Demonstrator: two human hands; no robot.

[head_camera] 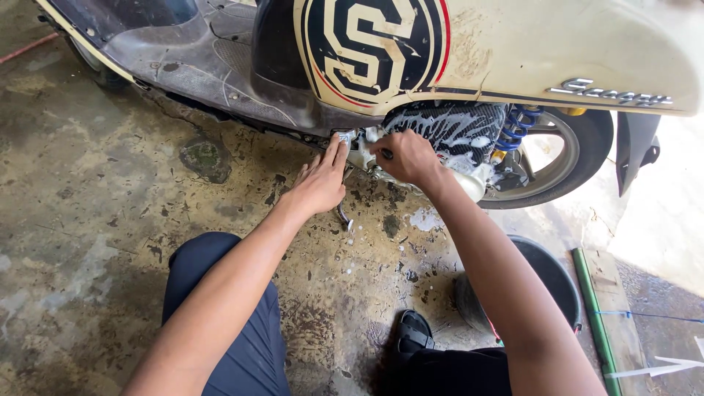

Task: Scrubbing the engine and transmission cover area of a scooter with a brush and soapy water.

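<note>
A cream scooter (528, 51) stands across the top of the head view, its side panel marked with a round black emblem. Below the panel sits the soapy engine cover (455, 128), streaked with white foam. My left hand (321, 183) lies flat with its fingers stretched up against the metal part at the engine's front. My right hand (407, 155) is closed around a small dark tool or brush pressed to the engine case; what it is stays mostly hidden. The kickstand (343, 216) hangs just below my left hand.
The rear wheel (579, 158) and a blue spring shock (517, 125) are to the right. A dark round basin (550, 275) stands on the wet stained concrete by my right arm. A green pipe (595, 315) lies beside it. My knee and sandalled foot (414, 334) are below.
</note>
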